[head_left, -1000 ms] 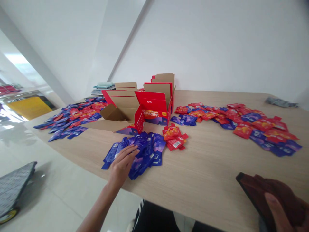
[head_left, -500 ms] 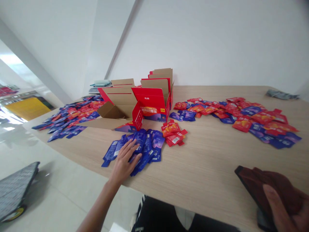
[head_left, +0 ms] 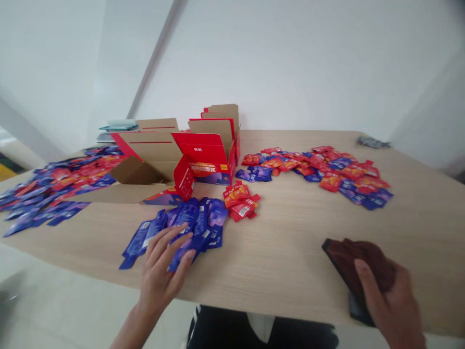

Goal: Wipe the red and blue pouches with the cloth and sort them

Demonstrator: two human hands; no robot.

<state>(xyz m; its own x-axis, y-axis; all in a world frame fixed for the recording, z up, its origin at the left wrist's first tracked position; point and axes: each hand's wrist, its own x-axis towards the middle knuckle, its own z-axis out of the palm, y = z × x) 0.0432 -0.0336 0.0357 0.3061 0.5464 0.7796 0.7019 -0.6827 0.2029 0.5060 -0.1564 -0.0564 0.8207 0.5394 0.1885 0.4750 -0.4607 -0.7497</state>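
Observation:
My left hand (head_left: 163, 271) rests with its fingers spread over the near side of a pile of blue pouches (head_left: 185, 213). Beside that pile, to the right, lies a small heap of red pouches (head_left: 242, 203). An open cardboard box (head_left: 145, 172) stands just behind the blue pile, its flaps folded out. At the right, my right hand (head_left: 395, 300) is closed on a dark red-brown cloth (head_left: 376, 259), with the thumb across it. The cloth has a flat black edge along its left side. Under it on the tabletop sits a dark object (head_left: 358, 308), partly hidden.
More red boxes (head_left: 209, 155) stand behind the open one. Mixed red and blue pouches (head_left: 65, 179) cover the table's left end, and another spread (head_left: 341, 172) lies back right. A grey cloth (head_left: 373, 142) lies at the far right, near the white wall (head_left: 308, 63).
The view has swung right, so things on the table appear further left. My left hand has drawn slightly back towards me over the blue pouches. My right hand still holds the cloth.

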